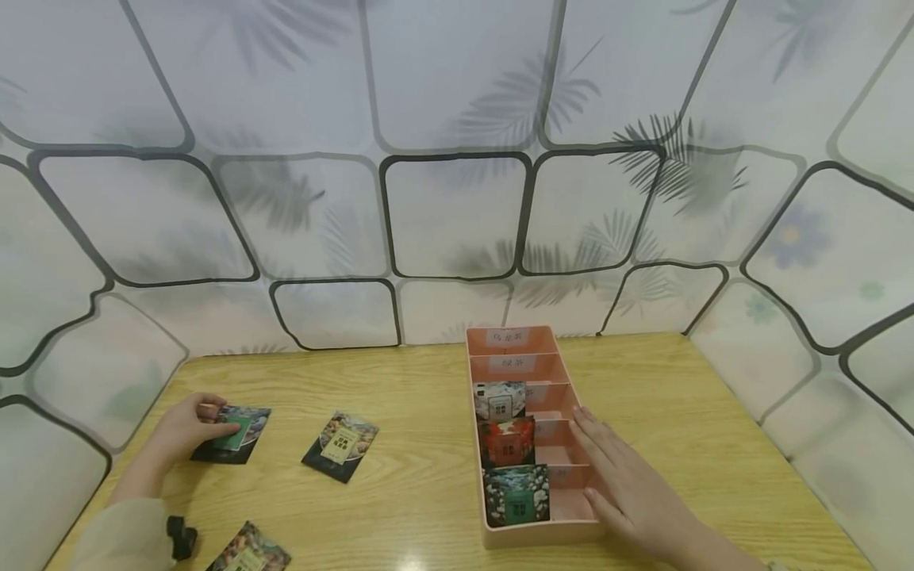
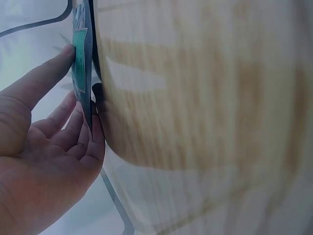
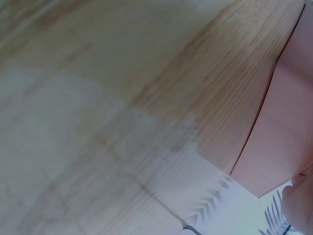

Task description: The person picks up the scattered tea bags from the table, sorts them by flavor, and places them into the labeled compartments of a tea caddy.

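My left hand (image 1: 182, 429) pinches a dark tea packet with a green label (image 1: 240, 438) at the table's left. In the left wrist view the thumb presses on the face of this packet (image 2: 81, 58) and the other fingers reach behind its near edge. My right hand (image 1: 635, 490) rests with extended fingers along the right side of a long pink divided box (image 1: 544, 533). Three packets stand in the box's nearer compartments: a white one (image 1: 498, 401), a red one (image 1: 508, 442) and a dark green one (image 1: 517, 495). The two farthest compartments show labels with handwriting.
A packet with a yellow label (image 1: 340, 446) lies between the left hand and the box. Another similar packet (image 1: 250, 550) lies at the front edge of view, partly cut off. Patterned fabric walls (image 1: 457, 214) enclose the wooden table (image 1: 407, 396) behind and on both sides.
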Demonstrator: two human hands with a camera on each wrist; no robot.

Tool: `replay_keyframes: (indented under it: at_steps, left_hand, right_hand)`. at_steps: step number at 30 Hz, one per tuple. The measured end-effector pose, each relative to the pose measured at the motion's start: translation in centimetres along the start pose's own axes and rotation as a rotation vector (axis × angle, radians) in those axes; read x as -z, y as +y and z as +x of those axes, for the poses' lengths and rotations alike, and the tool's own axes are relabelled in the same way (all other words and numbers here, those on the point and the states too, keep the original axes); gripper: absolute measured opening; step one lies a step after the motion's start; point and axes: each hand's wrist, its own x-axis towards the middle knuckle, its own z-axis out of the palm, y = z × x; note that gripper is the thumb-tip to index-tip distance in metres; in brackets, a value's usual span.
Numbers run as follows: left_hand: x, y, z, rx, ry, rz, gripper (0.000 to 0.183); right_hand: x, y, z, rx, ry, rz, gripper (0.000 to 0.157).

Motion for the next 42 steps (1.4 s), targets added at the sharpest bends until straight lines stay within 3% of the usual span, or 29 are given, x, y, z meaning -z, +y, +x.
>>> replay_keyframes:
  at_steps: [7,18,24,35,42]
  left_hand:
    - [0.1,-0.2,0.0,-0.019,0.038,-0.005,0.065]
    - [0.3,-0.3,0.0,0.021,0.031,-0.041,0.066]
    - [0.8,-0.1,0.0,0.002,0.034,-0.054,0.061]
    - [1.9,1.1,0.4,-0.045,0.071,-0.018,0.05]
    - [2.3,2.2,0.6,-0.065,0.093,-0.025,0.046]
  right_hand:
    - [0.0,0.0,0.0,0.003,0.002,0.004,0.082]
    - [0.1,0.0,0.0,-0.003,-0.002,0.002,0.082]
    - [0.3,-0.1,0.1,-0.02,-0.009,0.006,0.081]
    - [0.4,-0.1,0.2,0.019,0.038,0.01,0.078]
    - [0.2,-0.1,0.0,-0.01,0.0,0.01,0.081]
